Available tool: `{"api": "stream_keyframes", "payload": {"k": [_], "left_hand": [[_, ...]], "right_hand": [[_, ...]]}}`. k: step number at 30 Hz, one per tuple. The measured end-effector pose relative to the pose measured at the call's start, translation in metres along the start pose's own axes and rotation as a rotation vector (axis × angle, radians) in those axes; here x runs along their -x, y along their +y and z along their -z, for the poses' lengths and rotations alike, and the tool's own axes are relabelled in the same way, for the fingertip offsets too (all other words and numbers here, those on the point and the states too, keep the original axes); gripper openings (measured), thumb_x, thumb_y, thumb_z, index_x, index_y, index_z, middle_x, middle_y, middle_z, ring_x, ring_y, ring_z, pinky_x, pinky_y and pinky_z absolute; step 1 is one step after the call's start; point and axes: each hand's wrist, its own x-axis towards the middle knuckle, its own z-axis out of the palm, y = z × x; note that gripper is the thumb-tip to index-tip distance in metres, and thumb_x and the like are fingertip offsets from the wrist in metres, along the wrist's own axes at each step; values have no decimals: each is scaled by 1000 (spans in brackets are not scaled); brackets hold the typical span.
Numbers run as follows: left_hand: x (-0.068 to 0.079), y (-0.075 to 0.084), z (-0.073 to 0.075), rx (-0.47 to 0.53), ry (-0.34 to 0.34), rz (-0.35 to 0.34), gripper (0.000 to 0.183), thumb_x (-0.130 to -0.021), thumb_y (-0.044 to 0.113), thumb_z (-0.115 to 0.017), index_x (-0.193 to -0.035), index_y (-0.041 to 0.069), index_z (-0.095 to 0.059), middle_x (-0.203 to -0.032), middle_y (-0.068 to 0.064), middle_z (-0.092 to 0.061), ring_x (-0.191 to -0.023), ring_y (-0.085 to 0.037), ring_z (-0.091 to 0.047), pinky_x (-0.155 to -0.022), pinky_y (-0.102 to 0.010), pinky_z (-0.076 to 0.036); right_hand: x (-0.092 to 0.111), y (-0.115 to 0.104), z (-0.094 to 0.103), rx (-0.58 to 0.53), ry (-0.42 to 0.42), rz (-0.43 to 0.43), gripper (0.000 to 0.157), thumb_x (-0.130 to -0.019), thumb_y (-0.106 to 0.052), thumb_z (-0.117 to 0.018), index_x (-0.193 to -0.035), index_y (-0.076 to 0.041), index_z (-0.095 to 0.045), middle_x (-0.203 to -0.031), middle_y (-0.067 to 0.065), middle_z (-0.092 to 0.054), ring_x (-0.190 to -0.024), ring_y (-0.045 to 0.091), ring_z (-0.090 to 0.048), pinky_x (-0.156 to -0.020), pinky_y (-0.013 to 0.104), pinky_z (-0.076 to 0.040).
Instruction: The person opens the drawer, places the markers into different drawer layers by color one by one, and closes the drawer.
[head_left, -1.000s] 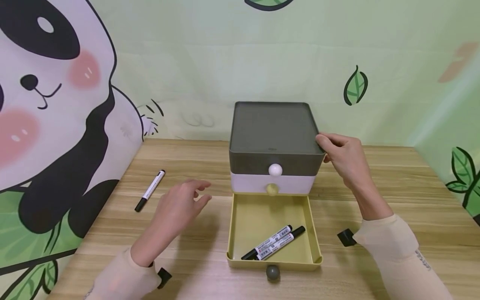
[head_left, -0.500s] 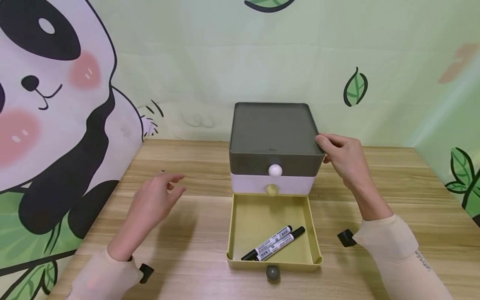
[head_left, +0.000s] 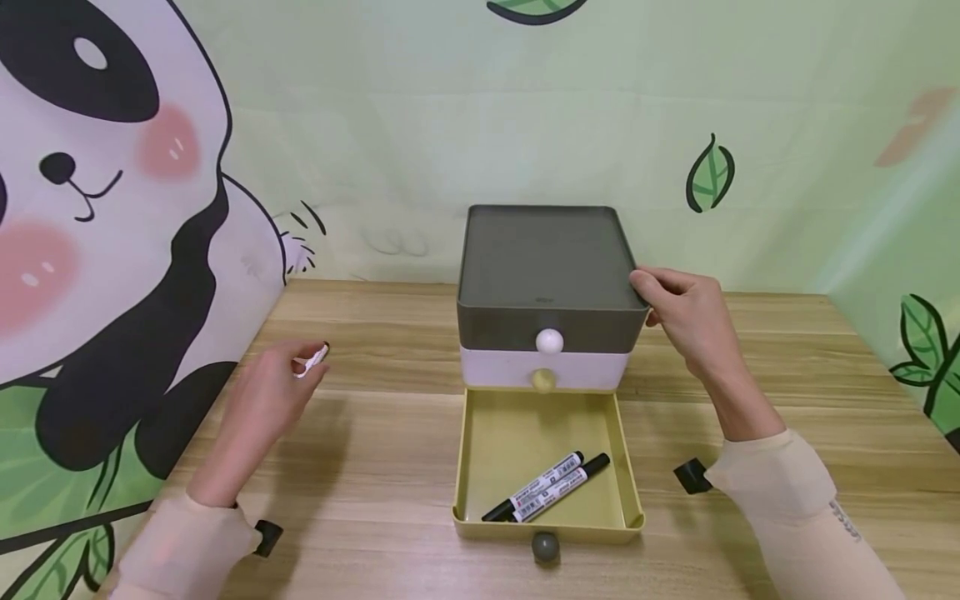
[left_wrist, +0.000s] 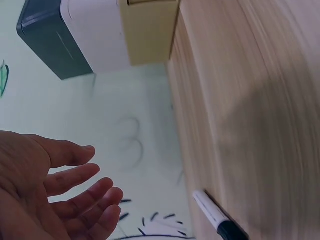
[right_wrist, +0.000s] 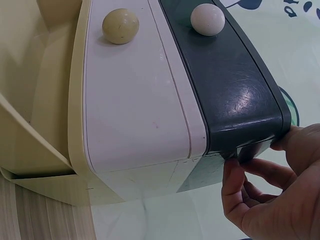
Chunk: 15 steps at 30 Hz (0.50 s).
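My left hand (head_left: 264, 390) hovers over a white marker with black ends (head_left: 314, 358), partly hidden behind the fingers. In the left wrist view its fingers are loosely bent, with a gap between them and the marker (left_wrist: 212, 209), which lies on the wooden table. My right hand (head_left: 688, 317) holds the right edge of a three-tier desktop drawer box (head_left: 551, 258), thumb at the dark top's rim and fingers under it at the side. The bottom yellow drawer (head_left: 540, 417) is pulled out. Inside it, two markers (head_left: 551, 490) lie side by side on a slant.
A grey knob (head_left: 545, 547) sticks out from the yellow drawer's front. Above it, the white tier (head_left: 495, 367) and the dark top tier are closed, each with a round knob. A panda-printed cloth (head_left: 390, 150) stands behind the wooden table (head_left: 397, 467).
My left hand has moved left, away from the drawer box, to over the loose marker. The right hand keeps its hold on the box, and the drawer stays as it was.
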Motion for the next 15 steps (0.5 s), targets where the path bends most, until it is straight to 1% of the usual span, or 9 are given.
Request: {"api": "stream_keyframes", "payload": {"k": [3, 6, 8, 11, 15], "left_hand": [[-3, -8, 0, -2, 8, 31, 36, -99, 21, -67, -129, 1, -70, -113, -24, -72, -97, -41, -69, -70, -51, -50], [-6, -17, -2, -30, 16, 67, 38, -100, 24, -66, -130, 2, -69, -118, -23, -72, -102, -43, -68, -73, -55, -48], [-8, -23, -3, -41, 12, 87, 39, -99, 22, -66, -131, 1, -68, -118, -24, -72, -105, -44, -67, -74, -57, -47], [-11, -31, -4, -50, 4, 124, 39, -98, 20, -65, -132, 1, -68, -116, -26, -71, -107, -46, -65, -75, -58, -47], [-16, -40, -5, -49, -4, 144, 39, -97, 16, -63, -133, 0, -67, -124, -25, -68, -112, -49, -62, -77, -59, -47]], "right_hand": [[0, 0, 0, 1, 0, -1, 43, -103, -36, -64, -131, -4, -71, -97, -10, -70, -75, 12, -60, -69, 22, -52], [0, 0, 0, 11, -2, -2, 43, -103, -36, -64, -131, -5, -71, -99, -7, -70, -75, 12, -60, -69, 23, -52], [0, 0, 0, 16, -2, -2, 43, -103, -36, -63, -131, -5, -71, -100, -6, -70, -76, 13, -60, -69, 23, -52], [0, 0, 0, 13, -2, -1, 43, -103, -36, -64, -131, -4, -71, -98, -7, -70, -76, 13, -59, -69, 23, -52], [0, 0, 0, 4, -3, 3, 42, -103, -36, -64, -130, -4, -72, -95, -10, -70, -76, 14, -60, -70, 25, -53]]}}
